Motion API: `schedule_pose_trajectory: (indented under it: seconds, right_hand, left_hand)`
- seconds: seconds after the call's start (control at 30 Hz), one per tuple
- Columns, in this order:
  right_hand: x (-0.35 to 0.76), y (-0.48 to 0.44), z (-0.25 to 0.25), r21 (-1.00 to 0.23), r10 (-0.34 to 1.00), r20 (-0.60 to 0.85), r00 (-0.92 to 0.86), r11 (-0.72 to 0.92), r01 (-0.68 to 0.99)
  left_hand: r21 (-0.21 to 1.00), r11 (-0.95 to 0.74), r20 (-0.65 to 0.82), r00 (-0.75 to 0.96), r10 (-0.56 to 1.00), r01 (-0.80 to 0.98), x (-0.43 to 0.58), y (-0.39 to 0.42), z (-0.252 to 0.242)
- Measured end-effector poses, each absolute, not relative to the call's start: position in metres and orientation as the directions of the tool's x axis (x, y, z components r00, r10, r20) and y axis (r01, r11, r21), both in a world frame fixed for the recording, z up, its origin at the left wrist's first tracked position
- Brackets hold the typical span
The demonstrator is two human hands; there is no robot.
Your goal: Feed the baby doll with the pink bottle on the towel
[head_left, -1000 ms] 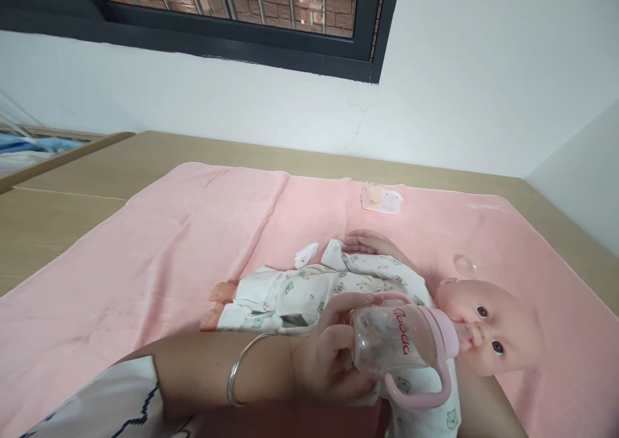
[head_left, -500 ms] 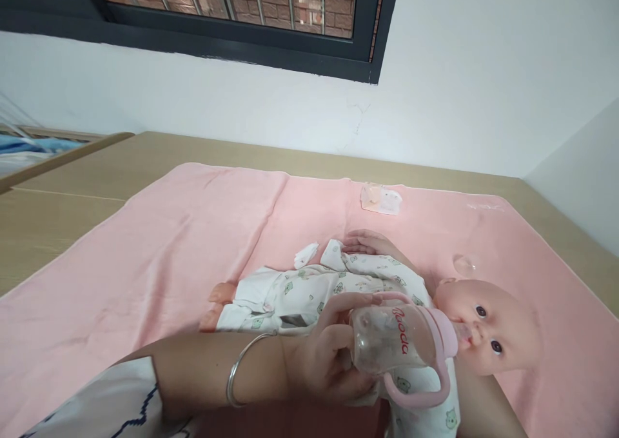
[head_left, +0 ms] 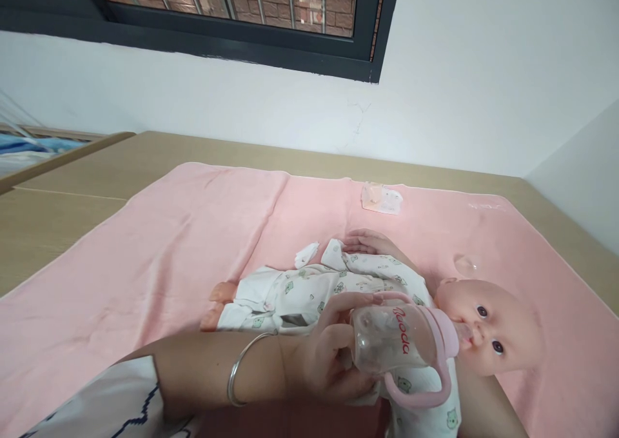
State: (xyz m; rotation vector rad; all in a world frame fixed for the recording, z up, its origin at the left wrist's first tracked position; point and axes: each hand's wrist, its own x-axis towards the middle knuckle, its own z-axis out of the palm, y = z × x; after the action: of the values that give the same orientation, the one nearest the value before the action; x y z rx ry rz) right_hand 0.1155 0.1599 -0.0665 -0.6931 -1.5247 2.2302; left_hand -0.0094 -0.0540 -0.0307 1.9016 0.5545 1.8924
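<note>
My left hand (head_left: pixel 333 360) is closed around a clear baby bottle (head_left: pixel 387 338) with pink handles and a pink collar. The bottle lies tilted over a baby doll (head_left: pixel 498 325), its teat at the doll's mouth. White clothes with small green prints (head_left: pixel 302 289) cover the doll, which is on its back with its head to the right. My right arm passes beneath the doll's neck. On the doll's far side, my right hand (head_left: pixel 370 240) rests with fingers stretched along the sleeve; part of it is hidden.
A pink blanket (head_left: pixel 217 219) covers much of the wooden surface (head_left: pixel 87 199). On it lie a small packet (head_left: pixel 382 199), a clear domed cap (head_left: pixel 465 265) and a crumpled white piece (head_left: pixel 307 255). Behind rises a white wall (head_left: pixel 459 89) with a dark-framed window (head_left: pixel 242 31).
</note>
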Motion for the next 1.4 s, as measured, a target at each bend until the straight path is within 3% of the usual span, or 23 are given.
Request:
schedule_pose_trajectory:
  seconds: [0.23,0.53,0.97,1.4]
  right_hand:
    - [0.114,0.164,-0.071,-0.922,0.548,-0.217,-0.808,-0.386,-0.015]
    - [0.115,0.164,-0.069,-0.958,0.563,-0.176,-0.807,-0.286,0.009]
    - [0.116,0.155,-0.056,-0.977,0.557,-0.134,-0.82,-0.214,0.014]
    - [0.114,0.156,-0.058,-0.934,0.581,-0.225,-0.782,-0.357,0.004]
  left_hand:
    - [0.556,-0.831,0.831,-0.021,0.556,0.02,-0.009,-0.055,-0.032]
    - [0.512,-0.856,0.856,-0.035,0.515,-0.064,-0.004,-0.05,-0.034]
    - [0.52,-0.854,0.853,-0.035,0.52,-0.026,-0.005,-0.052,-0.029]
    - [0.502,-0.864,0.863,-0.035,0.504,-0.041,-0.003,-0.05,-0.027]
